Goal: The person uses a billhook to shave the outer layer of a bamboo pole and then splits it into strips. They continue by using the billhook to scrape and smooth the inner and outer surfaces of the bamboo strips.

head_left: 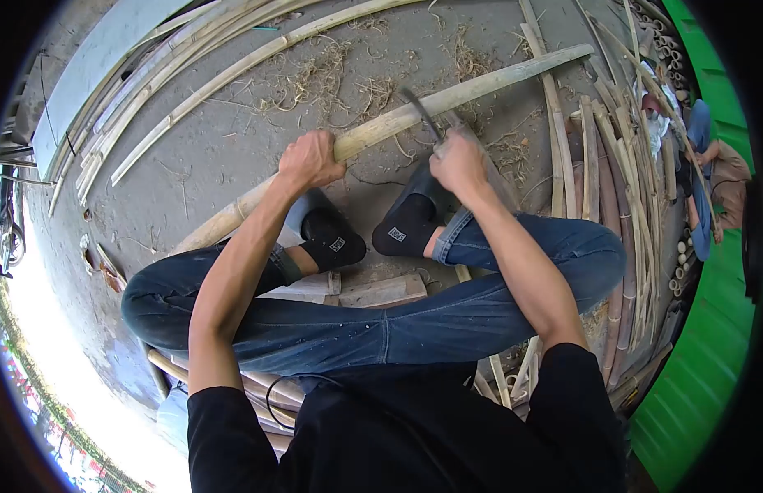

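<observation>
Your left hand (312, 158) is wrapped round that long, pale-yellow bamboo pole (373, 133), your right hand (458, 162) gripping a dark, narrow metal blade (423, 115) across it.

From the head-worn camera, the scene is being viewed forward and down at close range, left hand (312, 158) framed near eleven o'clock, right hand (460, 164) between one and two, black shirt (398, 435) at six.
</observation>
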A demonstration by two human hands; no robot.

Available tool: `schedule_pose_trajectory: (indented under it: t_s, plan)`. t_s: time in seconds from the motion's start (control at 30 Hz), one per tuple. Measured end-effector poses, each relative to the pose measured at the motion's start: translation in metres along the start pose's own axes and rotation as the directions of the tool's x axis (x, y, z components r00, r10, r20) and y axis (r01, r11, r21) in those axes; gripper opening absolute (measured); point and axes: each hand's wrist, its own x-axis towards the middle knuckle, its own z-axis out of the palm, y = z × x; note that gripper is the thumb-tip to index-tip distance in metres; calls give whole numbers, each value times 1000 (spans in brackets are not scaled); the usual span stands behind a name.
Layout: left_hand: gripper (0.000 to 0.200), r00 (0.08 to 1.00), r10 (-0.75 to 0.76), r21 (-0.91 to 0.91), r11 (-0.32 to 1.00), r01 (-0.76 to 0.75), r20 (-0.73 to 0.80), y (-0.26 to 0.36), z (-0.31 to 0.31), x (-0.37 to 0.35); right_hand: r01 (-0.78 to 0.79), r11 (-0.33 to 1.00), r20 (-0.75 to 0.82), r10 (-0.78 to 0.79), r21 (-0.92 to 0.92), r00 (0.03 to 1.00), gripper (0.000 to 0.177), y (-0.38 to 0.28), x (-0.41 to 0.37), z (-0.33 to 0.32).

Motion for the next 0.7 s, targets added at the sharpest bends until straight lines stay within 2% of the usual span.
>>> schedule_pose_trajectory:
  t_s: [0.07,0.13,0.2,0.23,0.33,0.4,0.53,0.57,0.6,0.67,0.7]
  plan:
    - [37,999,27,-13,1000,-28,-30,-4,2,2,80,996,19,-80,-27,997,46,-7,-16,9]
    - [38,997,56,-15,998,-56,-44,-2,-4,5,12,1000,32,-13,26,999,48,-7,-1,0]
    - [39,999,26,-4,1000,-26,-40,4,-12,9,-32,999,-44,34,44,998,47,-9,10,-2]
    - [39,999,22,-5,1000,-22,-29,2,-5,5,-78,993,0,78,91,997,46,-15,4,2]
    - [39,1000,15,-14,1000,-15,-6,0,-3,15,77,997,48,-76,-16,996,42,-16,-16,5]
    - [39,999,36,-18,999,-37,-26,-4,1,14,-20,997,-53,23,68,998,45,-3,10,1]
    - [39,999,12,-59,998,-14,-32,-2,-1,13,23,998,-2,-23,50,1000,44,-16,-9,2]
    - [39,1000,28,-67,997,-28,-4,-7,0,16,77,997,70,-76,-17,995,44,-20,-17,1]
    - [40,999,41,-73,997,-38,34,-10,1,18,77,997,63,-76,-14,995,44,-19,-11,-2]
    - [40,999,30,-60,998,-28,29,-6,-7,17,-51,998,-21,52,48,998,45,-11,9,-4]
    - [40,1000,9,-69,998,-8,24,-5,-5,13,-72,987,-117,90,145,989,44,-6,19,-8]
